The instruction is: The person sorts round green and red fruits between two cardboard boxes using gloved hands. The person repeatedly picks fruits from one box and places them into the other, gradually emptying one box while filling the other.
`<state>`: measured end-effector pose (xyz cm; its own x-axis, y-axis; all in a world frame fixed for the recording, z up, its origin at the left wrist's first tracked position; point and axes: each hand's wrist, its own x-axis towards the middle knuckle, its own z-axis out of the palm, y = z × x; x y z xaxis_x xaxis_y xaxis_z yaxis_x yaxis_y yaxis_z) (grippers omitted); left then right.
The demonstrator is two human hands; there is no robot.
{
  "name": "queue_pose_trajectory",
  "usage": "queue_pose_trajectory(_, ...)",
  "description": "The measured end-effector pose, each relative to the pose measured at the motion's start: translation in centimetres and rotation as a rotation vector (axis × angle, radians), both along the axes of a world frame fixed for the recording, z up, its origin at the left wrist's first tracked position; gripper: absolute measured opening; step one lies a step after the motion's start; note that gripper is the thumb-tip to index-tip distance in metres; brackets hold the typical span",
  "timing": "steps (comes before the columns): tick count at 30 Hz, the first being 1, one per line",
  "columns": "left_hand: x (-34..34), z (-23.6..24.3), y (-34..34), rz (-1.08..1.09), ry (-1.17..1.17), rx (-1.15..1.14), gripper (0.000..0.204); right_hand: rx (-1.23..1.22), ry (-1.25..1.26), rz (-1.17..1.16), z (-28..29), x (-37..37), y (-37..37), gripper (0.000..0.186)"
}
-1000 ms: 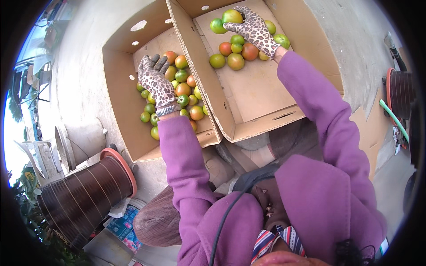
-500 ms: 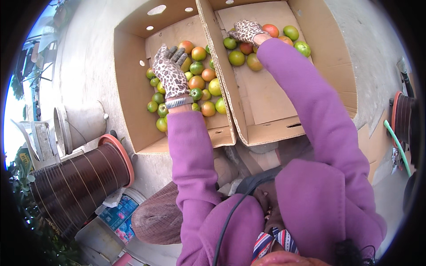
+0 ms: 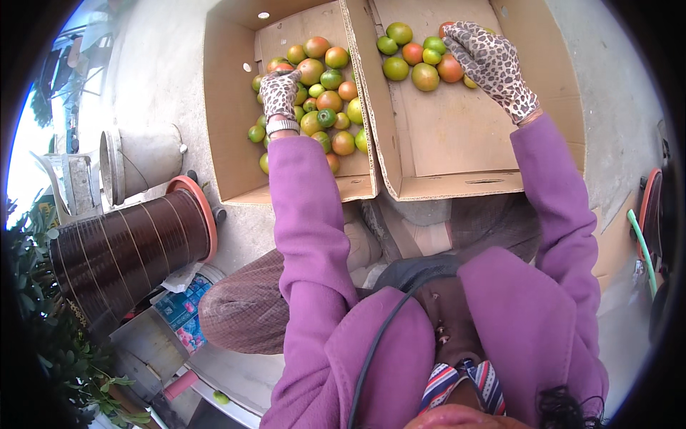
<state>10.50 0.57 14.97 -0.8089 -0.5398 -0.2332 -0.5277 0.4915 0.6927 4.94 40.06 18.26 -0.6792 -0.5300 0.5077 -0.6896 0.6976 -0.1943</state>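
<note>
Both my hands wear leopard-print gloves with dark palms. In the left cardboard box [image 3: 236, 157], my left hand [image 3: 280, 94] is closed with its fingers curled down at a reddish tomato [image 3: 284, 67]; the fingers mostly hide their grip. Green, orange and half-ripe tomatoes [image 3: 311, 71] lie loose around it. Over the far part of the right cardboard box [image 3: 457, 150], my right hand [image 3: 491, 66] bends inward, its fingers pressed together. A red tomato [image 3: 444, 29] shows at its fingertips. Beside it lie a large yellow-green tomato [image 3: 425, 77], an orange-red tomato [image 3: 450, 68] and several others.
The two boxes stand side by side on the concrete ground, their inner walls touching. To the left are a white bucket [image 3: 146, 161], a brown ribbed pot [image 3: 136, 250] with an orange rim and leafy plants [image 3: 43, 343]. A green hose [image 3: 643, 250] is at the right.
My left hand has turned from palm-up and open to palm-down, curled over the tomatoes. My right hand has moved right across its box, uncovering tomatoes. The view has shifted, so the boxes sit higher.
</note>
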Motion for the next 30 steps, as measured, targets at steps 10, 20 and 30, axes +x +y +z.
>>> queue_pose_trajectory(10,1.2,0.4,6.1,-0.624,-0.823,-0.589,0.088,0.158,-0.116,0.047,-0.3,0.2,-1.3,0.020)
queue_pose_trajectory(20,1.5,8.0,8.3,-0.454,0.062,0.498,0.034,-0.164,-0.075,0.110,1.1,2.5,-2.4,0.041)
queue_pose_trajectory(30,2.3,9.8,14.1,-0.709,0.100,0.743,0.054,0.016,-0.415,0.303,4.7,6.2,-4.4,0.037)
